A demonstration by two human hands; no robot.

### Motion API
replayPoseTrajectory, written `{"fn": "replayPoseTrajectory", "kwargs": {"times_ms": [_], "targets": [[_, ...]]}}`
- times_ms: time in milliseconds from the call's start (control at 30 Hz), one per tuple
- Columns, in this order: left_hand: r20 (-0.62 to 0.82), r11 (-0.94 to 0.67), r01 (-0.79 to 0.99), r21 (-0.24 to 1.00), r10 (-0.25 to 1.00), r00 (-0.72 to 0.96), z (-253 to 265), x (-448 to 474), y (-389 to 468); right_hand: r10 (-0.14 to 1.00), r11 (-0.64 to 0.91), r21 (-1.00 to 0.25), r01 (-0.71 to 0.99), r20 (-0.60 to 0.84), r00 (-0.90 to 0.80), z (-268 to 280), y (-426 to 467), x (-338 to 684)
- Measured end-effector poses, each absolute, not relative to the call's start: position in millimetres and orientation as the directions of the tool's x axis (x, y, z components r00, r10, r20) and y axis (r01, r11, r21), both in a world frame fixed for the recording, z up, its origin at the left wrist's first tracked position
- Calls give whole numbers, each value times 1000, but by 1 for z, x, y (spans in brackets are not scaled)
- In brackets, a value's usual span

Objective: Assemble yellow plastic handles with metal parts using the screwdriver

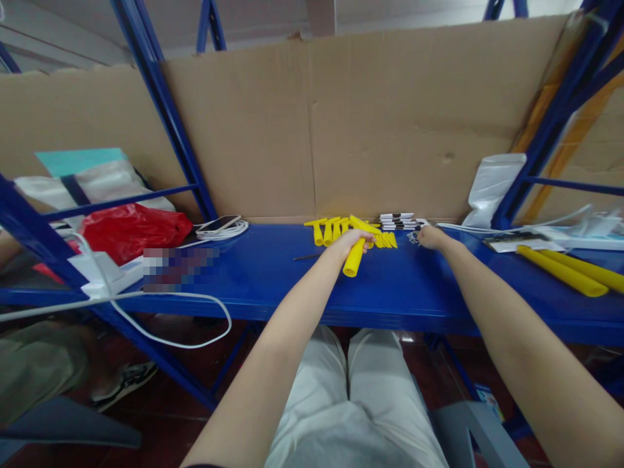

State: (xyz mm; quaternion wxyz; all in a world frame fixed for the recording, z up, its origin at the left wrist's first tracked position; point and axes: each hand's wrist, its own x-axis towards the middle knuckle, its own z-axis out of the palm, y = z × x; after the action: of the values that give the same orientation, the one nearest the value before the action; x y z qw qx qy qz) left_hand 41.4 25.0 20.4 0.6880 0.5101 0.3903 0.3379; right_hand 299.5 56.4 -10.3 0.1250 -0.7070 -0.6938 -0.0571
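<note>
My left hand (351, 240) is wrapped round a yellow plastic tube-shaped piece (354, 260) with a wide round end toward me; a slimmer yellow part shows at its far end. My right hand (429, 236) is closed at a cluster of small shiny metal pieces (413, 238), its fingertips turned away and too small to show what they hold. Left of my left hand stand several yellow T-shaped pieces (327, 231) in a row. Small flat yellow wedges (387, 240) lie between my hands. Behind them is a stack of white packets with black marks (397, 221).
Two long yellow tubes (563, 270) lie at the right of the blue table (292, 286). A thin dark rod (306, 258) is left of my left forearm. A phone (219, 224) rests on a coiled white cable, near a red bag (131, 231). Cardboard (380, 123) walls the back.
</note>
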Motion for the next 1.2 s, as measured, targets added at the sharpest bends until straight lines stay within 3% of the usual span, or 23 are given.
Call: {"fn": "replayPoseTrajectory", "kwargs": {"times_ms": [133, 233, 333, 400, 500, 633, 1200], "targets": [[-202, 244, -25, 969, 854, 479, 22, 54, 24, 946, -158, -153, 976, 259, 194, -12, 56, 293], [-182, 225, -35, 974, 859, 478, 22, 64, 22, 859, -166, -443, 881, 375, 350, -7, 52, 280], [-129, 197, -81, 977, 850, 511, 19, 69, 19, 877, -18, -836, 548, 250, 411, 0, 44, 262], [-86, 177, -121, 977, 839, 537, 16, 69, 17, 959, 8, -975, 223, 71, 275, 4, 37, 248], [-54, 163, -145, 976, 824, 564, 12, 65, 13, 994, -96, -993, -68, -99, 40, 9, 24, 232], [-53, 158, -135, 978, 817, 574, 9, 59, 8, 991, -132, -964, -232, -127, -39, 11, 14, 222], [-71, 156, -122, 980, 852, 518, 9, 58, -5, 982, -170, -933, -319, -187, 24, 10, 8, 211]]}}
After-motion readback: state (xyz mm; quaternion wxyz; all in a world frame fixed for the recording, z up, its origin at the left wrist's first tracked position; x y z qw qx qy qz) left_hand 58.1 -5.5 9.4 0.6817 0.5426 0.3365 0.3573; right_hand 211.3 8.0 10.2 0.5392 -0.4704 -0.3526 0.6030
